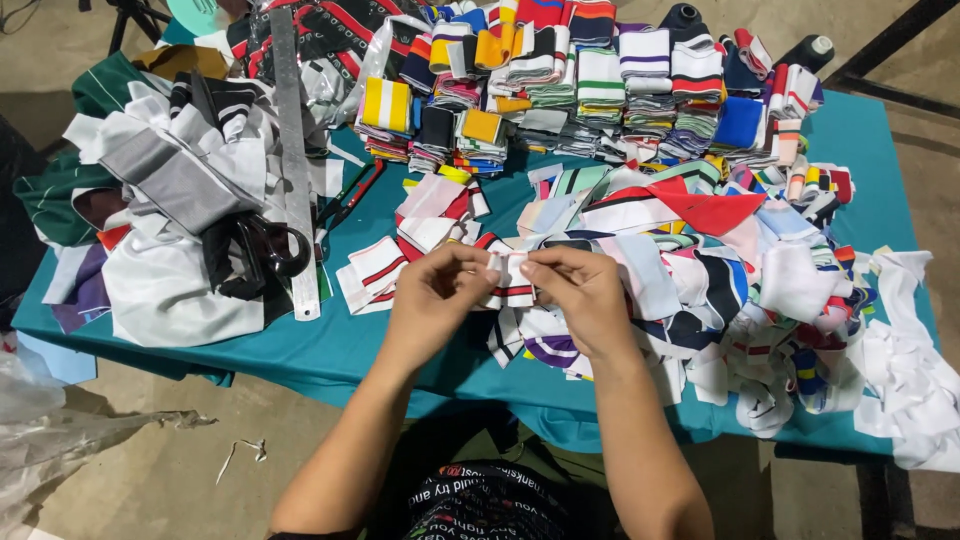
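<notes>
Both forearms come up from the bottom edge and lean toward each other. The left hand (432, 295) and the right hand (578, 290) meet in the middle, fingers curled, each thumb and forefinger closed in a small pinch grip, knuckles up.

I see a teal cloth-covered table (400, 345) heaped with loose striped fabric scraps (760, 260) on its right side. Neat stacks of folded striped knit bands (600, 90) line the far edge. A long metal ruler (295, 170) lies beside black-handled scissors (262, 250), both resting on a pile of white and grey cloth (170, 220). 2 dark thread cones (810, 50) stand behind the stacks.
</notes>
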